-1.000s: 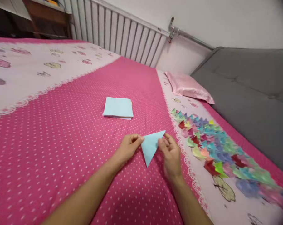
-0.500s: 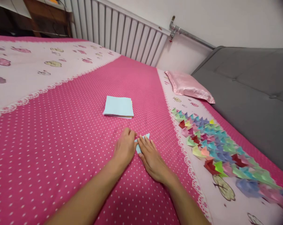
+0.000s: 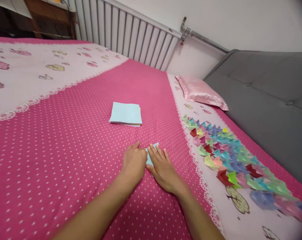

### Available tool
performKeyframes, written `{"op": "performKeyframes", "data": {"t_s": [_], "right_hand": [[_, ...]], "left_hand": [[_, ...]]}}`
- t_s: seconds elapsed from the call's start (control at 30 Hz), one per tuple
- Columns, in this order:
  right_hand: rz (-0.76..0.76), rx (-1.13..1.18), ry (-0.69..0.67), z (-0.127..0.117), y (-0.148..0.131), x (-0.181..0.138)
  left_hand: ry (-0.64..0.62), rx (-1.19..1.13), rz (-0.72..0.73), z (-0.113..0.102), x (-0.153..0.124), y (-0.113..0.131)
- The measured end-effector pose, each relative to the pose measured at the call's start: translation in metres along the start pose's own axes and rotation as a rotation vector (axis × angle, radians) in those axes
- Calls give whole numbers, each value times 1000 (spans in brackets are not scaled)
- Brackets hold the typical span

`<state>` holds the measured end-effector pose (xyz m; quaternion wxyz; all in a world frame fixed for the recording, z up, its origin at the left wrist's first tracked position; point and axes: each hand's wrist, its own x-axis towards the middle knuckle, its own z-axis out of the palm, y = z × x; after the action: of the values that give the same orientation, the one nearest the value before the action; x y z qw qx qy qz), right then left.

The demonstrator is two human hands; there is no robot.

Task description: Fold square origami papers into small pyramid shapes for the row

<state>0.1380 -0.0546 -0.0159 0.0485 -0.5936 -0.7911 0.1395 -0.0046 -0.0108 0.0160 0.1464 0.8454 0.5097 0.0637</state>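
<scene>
A small folded light-blue paper [image 3: 149,161] lies on the pink dotted bedspread, mostly covered by my hands. My right hand [image 3: 161,166] rests flat across it with the fingers spread, and a pointed corner sticks out past the fingertips. At the paper's left edge is my left hand [image 3: 134,162], its fingers curled closed with the knuckles up. Thumb and fingertips meet the edge there, though the exact grip is hidden. Just beyond the hands sits a stack of square paper sheets [image 3: 126,113], light blue on top with other colours showing at the edges.
Rows of small folded paper pieces [image 3: 224,155] in many colours cover the bed's right side. Behind them lie a pink satin pillow [image 3: 200,92] and a grey padded headboard [image 3: 260,90]. A white radiator [image 3: 131,33] lines the wall at the far side.
My left hand has turned knuckles-up and come closer against the paper's left edge. My right hand stays flat on the paper, its fingers slightly more spread.
</scene>
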Motion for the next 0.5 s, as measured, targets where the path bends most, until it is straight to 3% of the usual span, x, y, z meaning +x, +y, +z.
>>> {"op": "performKeyframes", "data": {"t_s": [0.3,0.5], "right_hand": [[106,-54,50,1,10,1],[149,-15,61,-1,15,0]], "left_hand": [[-136,61,42,-4,-3,8],[-133,80,42,-1,-5,8]]}}
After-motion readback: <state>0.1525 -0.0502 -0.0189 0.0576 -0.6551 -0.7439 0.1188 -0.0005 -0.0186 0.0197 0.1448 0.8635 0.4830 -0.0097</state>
